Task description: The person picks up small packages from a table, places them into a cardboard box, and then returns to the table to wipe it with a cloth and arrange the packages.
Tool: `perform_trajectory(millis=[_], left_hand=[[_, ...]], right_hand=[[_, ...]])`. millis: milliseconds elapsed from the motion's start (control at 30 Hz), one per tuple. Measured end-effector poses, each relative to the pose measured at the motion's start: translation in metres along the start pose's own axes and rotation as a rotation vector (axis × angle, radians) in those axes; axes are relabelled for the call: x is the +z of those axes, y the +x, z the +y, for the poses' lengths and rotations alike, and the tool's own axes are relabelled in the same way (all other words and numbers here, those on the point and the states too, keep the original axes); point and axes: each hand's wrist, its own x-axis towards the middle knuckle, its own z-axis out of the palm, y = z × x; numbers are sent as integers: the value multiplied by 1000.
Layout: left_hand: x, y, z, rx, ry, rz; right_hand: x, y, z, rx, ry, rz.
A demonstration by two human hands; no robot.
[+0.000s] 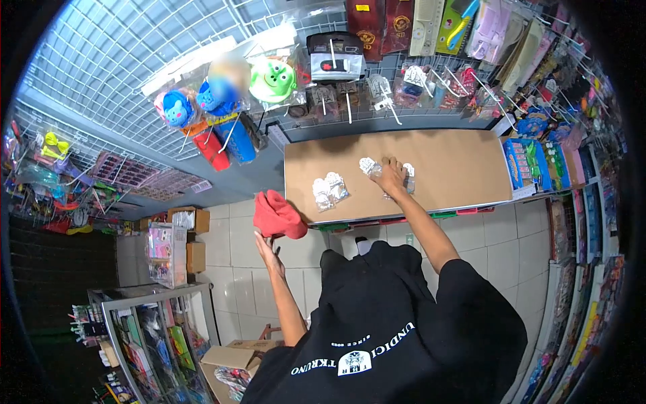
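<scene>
A red cloth (277, 214) is held up by my left hand (268, 252), beside the left end of the brown-topped counter (457, 151). Over the middle of the counter, my right hand (391, 179) is on small clear packets with white card tops; its fingers partly cover them. One such packet (368, 165) shows at the left of that hand, another (410, 176) at its right. Farther left on the counter lie more card-topped packets (328, 189), close together.
A wire grid wall (121, 81) with hanging goods stands behind the counter. Blue boxes (521, 165) sit at its right end. A glass display case (151, 330), an open carton (229, 357) and a clear plastic bin (167, 252) stand at the left. Shelves line the right.
</scene>
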Motion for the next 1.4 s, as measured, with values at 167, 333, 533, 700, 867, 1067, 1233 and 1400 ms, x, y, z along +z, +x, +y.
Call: perform_trajectory(millis=[167, 333, 533, 700, 867, 1067, 1233, 1400], left_hand=[[-5, -14, -26, -52, 36, 1], [-26, -12, -72, -148, 72, -29], [-38, -25, -121, -328, 99, -68], [-48, -28, -173, -441, 245, -162], [-80, -32, -221, -477, 688, -382], [-102, -48, -237, -561, 727, -335], [-99, -54, -239, -553, 692, -348], [-98, -55, -240, -521, 675, -355]], right_hand=[[22, 22, 9, 63, 233, -100], [-6, 6, -6, 78, 648, -138], [-31, -9, -19, -81, 1310, -235], [-73, -36, -47, -313, 1413, -134], [-126, -53, -84, -467, 1450, 18], [-149, -58, -104, -549, 1420, 105], [-148, -49, -111, -507, 1423, 114], [-146, -46, -113, -476, 1387, 153]])
